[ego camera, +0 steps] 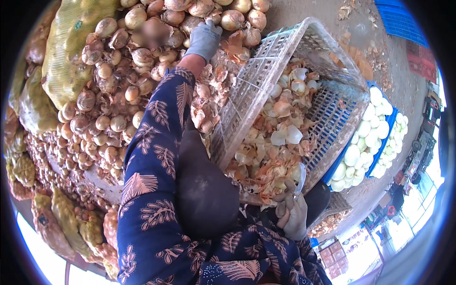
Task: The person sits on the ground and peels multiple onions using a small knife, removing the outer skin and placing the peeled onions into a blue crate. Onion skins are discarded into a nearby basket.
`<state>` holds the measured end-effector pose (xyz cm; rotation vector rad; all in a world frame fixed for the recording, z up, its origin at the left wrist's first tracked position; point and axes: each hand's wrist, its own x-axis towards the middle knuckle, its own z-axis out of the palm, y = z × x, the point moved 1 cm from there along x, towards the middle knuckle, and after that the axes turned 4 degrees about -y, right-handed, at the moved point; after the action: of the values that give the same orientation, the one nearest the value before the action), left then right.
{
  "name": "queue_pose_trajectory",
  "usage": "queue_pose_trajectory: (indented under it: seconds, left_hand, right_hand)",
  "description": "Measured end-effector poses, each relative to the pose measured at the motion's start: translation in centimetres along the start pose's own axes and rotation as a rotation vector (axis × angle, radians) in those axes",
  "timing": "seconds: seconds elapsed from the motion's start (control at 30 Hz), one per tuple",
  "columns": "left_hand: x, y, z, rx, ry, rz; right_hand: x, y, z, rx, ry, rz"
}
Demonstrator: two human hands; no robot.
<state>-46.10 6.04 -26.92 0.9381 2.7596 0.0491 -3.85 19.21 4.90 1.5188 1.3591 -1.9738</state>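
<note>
My left hand (203,40), in a grey glove, reaches into the pile of unpeeled onions (117,123) at the top; its fingertips lie against onions, and whether it grips one cannot be told. At the lower middle my right hand (293,213), in a pale, soiled glove, is closed around a small knife (301,178) whose blade points up the picture. That hand is over the near edge of a dirty plastic crate (265,76). Onion skins (281,117) fill much of the crate, which stands tilted before my knees.
Blue crates of peeled white onions (359,142) stand just right of the skin crate. Mesh sacks of onions (73,53) lie at the left. Loose skins litter the concrete floor (392,64). Blue (402,17) and red crates (421,60) are at the upper right.
</note>
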Motion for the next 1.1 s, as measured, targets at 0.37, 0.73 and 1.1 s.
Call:
queue_pose_trajectory:
  seconds: [0.37, 0.73, 1.1]
  left_hand:
    - [-11.7, -3.3, 1.5, -1.809, -0.065, -0.512]
    - [-23.0, 15.4, -30.2, -0.887, -0.436, 0.466]
    - [-35.0, 25.1, -26.8, -1.838, -0.339, 0.157]
  right_hand:
    - [-1.1, 0.2, -1.2, -0.020, 0.000, -0.038]
    - [-1.1, -6.5, 0.2, -0.137, -0.265, -0.587]
    - [-3.8, 2.0, -5.2, 0.331, -0.508, -0.448]
